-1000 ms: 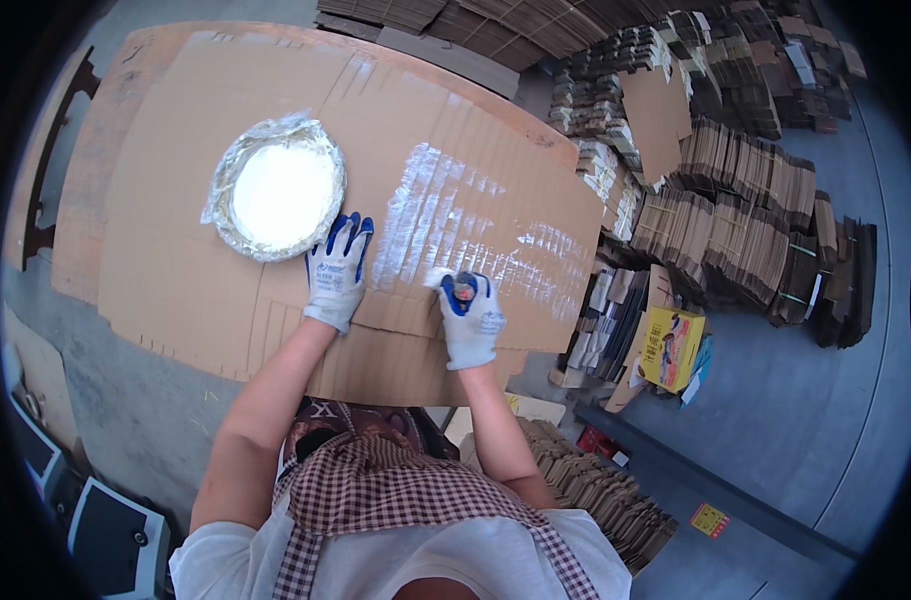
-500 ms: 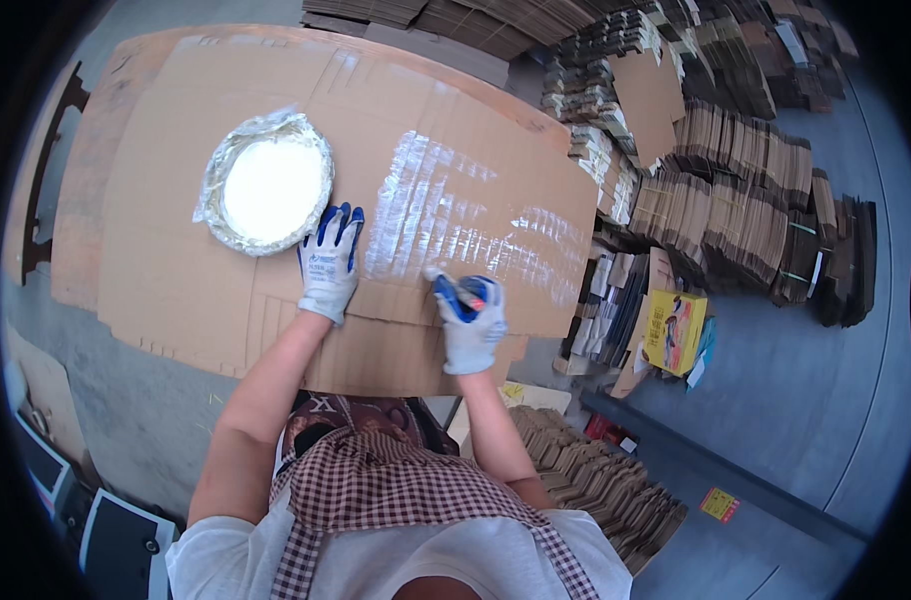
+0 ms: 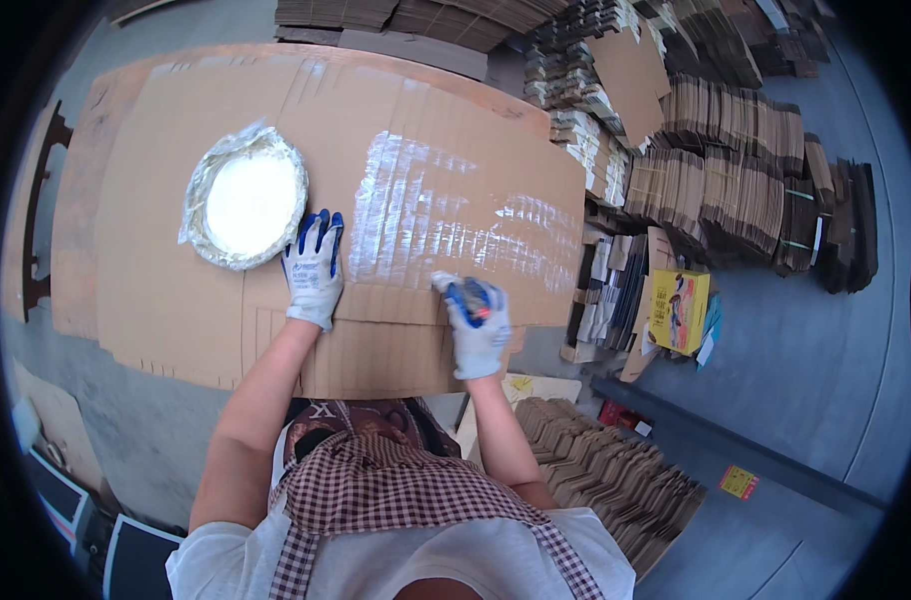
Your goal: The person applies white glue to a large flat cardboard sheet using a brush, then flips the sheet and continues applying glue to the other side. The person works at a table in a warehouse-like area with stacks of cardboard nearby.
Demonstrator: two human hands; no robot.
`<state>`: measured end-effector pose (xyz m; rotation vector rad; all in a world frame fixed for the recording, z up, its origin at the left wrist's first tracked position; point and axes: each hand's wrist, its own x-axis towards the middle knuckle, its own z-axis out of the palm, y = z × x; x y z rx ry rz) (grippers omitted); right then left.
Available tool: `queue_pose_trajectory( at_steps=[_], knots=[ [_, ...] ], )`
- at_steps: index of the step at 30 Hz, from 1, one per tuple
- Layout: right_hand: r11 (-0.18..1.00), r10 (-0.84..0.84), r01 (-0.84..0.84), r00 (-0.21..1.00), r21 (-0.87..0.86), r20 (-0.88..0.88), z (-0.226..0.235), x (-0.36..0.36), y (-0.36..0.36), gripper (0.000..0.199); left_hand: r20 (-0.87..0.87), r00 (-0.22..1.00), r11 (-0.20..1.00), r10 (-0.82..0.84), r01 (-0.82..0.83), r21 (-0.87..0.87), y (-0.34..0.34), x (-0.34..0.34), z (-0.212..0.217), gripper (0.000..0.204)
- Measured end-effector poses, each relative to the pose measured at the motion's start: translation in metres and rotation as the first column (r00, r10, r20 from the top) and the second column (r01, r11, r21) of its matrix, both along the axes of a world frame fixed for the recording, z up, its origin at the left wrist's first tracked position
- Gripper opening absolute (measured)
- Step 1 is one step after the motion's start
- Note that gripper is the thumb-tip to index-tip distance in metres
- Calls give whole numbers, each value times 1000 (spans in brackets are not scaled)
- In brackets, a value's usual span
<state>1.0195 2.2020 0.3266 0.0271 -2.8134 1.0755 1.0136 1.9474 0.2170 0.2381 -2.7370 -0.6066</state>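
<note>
A large sheet of brown cardboard (image 3: 176, 310) lies on a wooden table. Wet, whitish streaks (image 3: 406, 210) shine across its right half. My left hand (image 3: 314, 265), in a white glove with blue fingertips, rests flat on the sheet, fingers stretched out and close to the bowl. That round bowl (image 3: 251, 210) is wrapped in crinkled clear plastic and holds a bright white liquid. In a matching glove, my right hand (image 3: 479, 325) is closed round a small brush (image 3: 443, 281), its pale head at the lower edge of the streaks and a red handle end showing; the bristles are blurred.
Bundles of flat cardboard (image 3: 716, 180) stand on the floor at the right, with a yellow box (image 3: 678, 310) near them. More folded cardboard (image 3: 616, 480) is stacked beside me at the lower right. Beyond the table's far edge lie further piles (image 3: 416, 25).
My right hand with the brush has shifted a little to the right over the cardboard. My left hand stays flat in place. The whole view has moved slightly.
</note>
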Motion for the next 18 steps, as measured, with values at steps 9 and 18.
queue_pose_trajectory(
  at_steps=[9, 18],
  knots=[
    [535, -327, 473, 880, -700, 345, -15, -42, 32, 24, -16, 1000, 1000, 3, -3, 14, -2, 1, 1, 54],
    [969, -192, 199, 979, -145, 63, -55, -62, -16, 43, 2, 1000, 1000, 0, 0, 13, -1, -1, 2, 55]
  ],
)
